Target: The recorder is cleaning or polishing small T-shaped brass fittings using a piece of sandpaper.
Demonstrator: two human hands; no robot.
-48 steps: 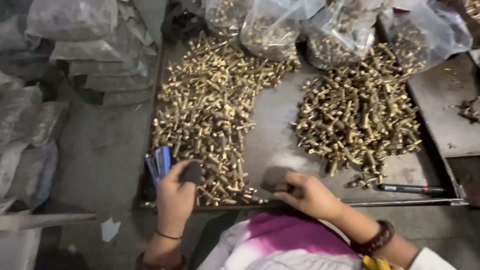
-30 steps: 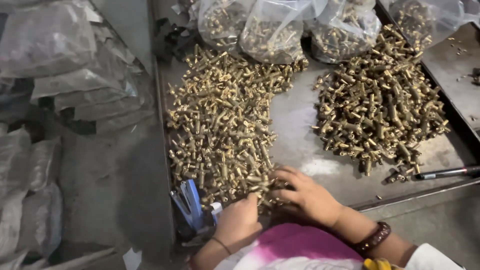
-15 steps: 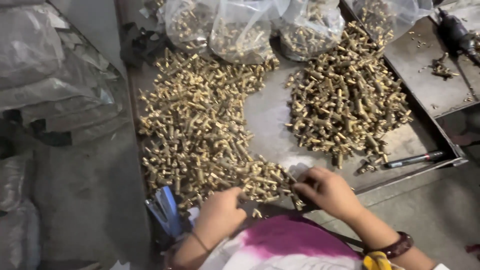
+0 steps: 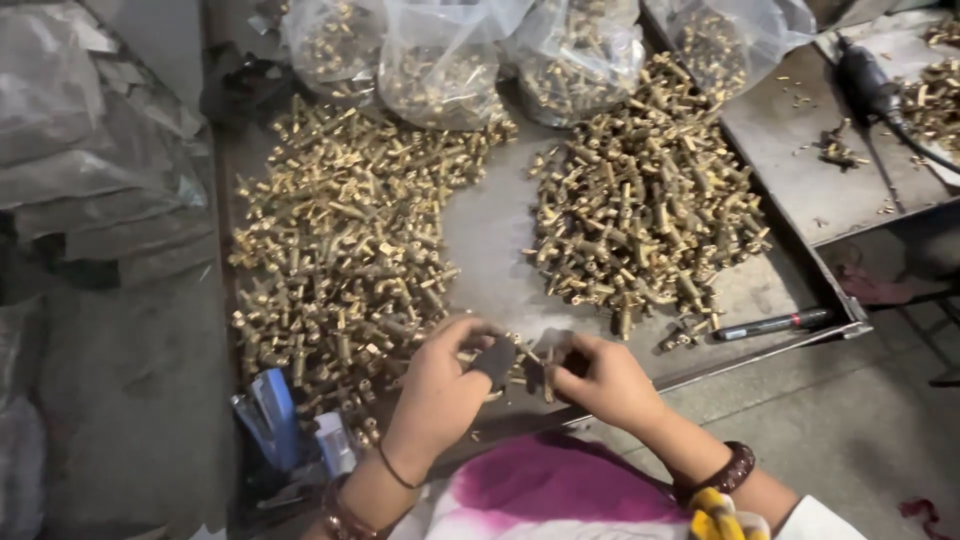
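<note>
My left hand and my right hand meet at the near edge of a grey metal tray. The fingertips wear dark covers. Between the two hands sits a small brass fitting, pinched by my right fingers, while my left fingers hold another brass piece beside it. A large heap of brass fittings lies just beyond my left hand. A second heap lies beyond my right hand.
Several clear plastic bags of brass parts stand at the tray's far side. A black marker pen lies at the tray's right front corner. A blue and white object stands left of my left arm. Grey sacks are stacked at left; a dark tool lies on the right bench.
The view has shifted, so the tray sits higher and more to the right. My hands have come together at the tray's front edge, between the two heaps.
</note>
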